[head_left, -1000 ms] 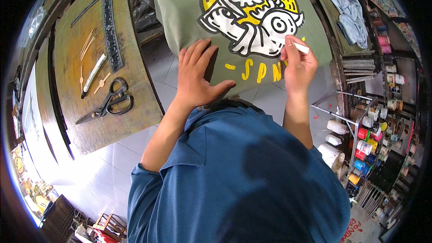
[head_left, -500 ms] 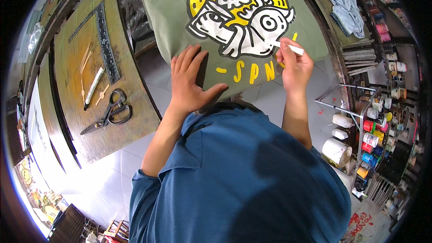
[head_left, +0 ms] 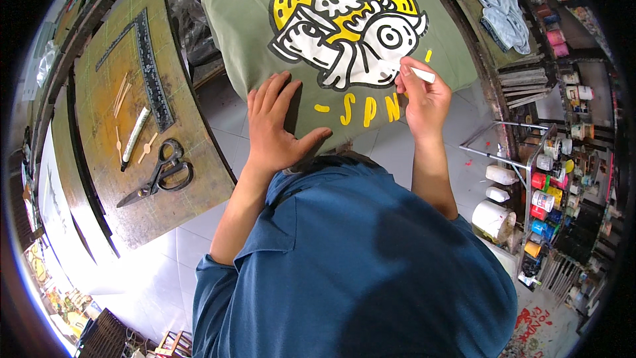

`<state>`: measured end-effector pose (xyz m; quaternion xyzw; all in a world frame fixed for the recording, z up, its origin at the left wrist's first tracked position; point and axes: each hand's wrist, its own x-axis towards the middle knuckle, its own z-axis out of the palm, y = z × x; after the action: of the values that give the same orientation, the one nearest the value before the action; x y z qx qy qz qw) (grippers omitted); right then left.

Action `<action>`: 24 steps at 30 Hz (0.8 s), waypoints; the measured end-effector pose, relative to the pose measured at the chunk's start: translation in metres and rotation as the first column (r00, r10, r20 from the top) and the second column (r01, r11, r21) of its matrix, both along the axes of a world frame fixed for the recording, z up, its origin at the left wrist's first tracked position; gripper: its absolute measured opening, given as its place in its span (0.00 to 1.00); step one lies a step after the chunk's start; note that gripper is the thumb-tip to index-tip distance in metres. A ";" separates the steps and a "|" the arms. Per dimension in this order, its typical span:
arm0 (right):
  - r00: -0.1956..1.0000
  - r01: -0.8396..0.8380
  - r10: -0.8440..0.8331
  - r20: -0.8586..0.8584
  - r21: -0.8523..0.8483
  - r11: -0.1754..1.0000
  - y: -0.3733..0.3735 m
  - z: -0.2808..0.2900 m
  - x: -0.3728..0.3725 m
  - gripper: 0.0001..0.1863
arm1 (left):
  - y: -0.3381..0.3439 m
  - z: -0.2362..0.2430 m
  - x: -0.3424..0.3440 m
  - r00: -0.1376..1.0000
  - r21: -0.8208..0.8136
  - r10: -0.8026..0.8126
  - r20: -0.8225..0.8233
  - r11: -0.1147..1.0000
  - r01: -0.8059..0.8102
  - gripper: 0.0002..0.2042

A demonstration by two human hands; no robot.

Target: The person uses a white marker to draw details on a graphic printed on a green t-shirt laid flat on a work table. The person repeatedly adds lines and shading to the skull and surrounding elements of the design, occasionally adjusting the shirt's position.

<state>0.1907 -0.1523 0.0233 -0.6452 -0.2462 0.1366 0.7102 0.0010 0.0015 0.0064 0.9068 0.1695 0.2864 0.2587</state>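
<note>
Olive-green fabric (head_left: pixel 232 33), seemingly a garment, is spread in front of me. It carries a skull-and-fish design (head_left: pixel 387 36) in white, black and yellow, with yellow hand-drawn letters (head_left: pixel 346 111) below. My left hand (head_left: pixel 273 122) lies flat on the fabric's near left part, fingers spread and holding nothing. In my right hand (head_left: pixel 427 103) a white pen-shaped marker (head_left: pixel 423 75) is pinched between thumb and fingers, just right of the letters. Its writing tip is hidden behind the fingers. A short yellow stroke (head_left: pixel 428 56) shows on the cloth beyond this hand.
On a board (head_left: pixel 199 192) to the left lie scissors (head_left: pixel 159 172), a black L-shaped ruler (head_left: pixel 151 69), a white marker (head_left: pixel 136 136) and thin wooden sticks (head_left: pixel 122 95). Paint containers (head_left: pixel 543 200) crowd a rack at right, beside a white bucket (head_left: pixel 491 220). Pale blue cloth (head_left: pixel 500 10) lies far right.
My right hand has shifted slightly left over the fabric, its fingers now covering the lower right edge of the design. My left hand stays in place. The whole view has moved a little.
</note>
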 end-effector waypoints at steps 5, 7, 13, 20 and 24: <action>0.999 0.012 -0.013 0.029 0.046 0.999 0.009 0.001 -0.001 0.10 | -0.001 0.000 0.000 1.000 -0.004 0.006 -0.015 1.000 -0.006 0.38; 0.998 -0.022 0.018 0.064 0.053 0.998 0.006 0.000 0.004 0.10 | -0.001 0.000 0.001 1.000 -0.005 0.006 -0.018 1.000 -0.006 0.38; 0.963 0.238 -0.241 0.117 0.040 0.970 -0.021 0.000 0.036 0.10 | -0.004 0.003 0.002 0.999 0.024 0.011 -0.048 1.000 -0.010 0.38; 0.935 0.343 -0.349 0.065 0.084 0.935 -0.067 -0.017 0.079 0.11 | -0.011 0.020 0.002 0.972 0.000 0.085 -0.220 0.996 -0.087 0.37; 0.942 0.313 -0.319 0.101 0.071 0.947 -0.076 -0.020 0.127 0.11 | -0.017 0.021 0.011 0.967 -0.063 0.196 -0.163 0.976 -0.209 0.29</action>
<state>0.3179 -0.2281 0.0030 -0.6634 -0.1825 -0.0219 0.7253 0.0118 -0.0159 0.0275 0.8932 0.2923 0.2328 0.2501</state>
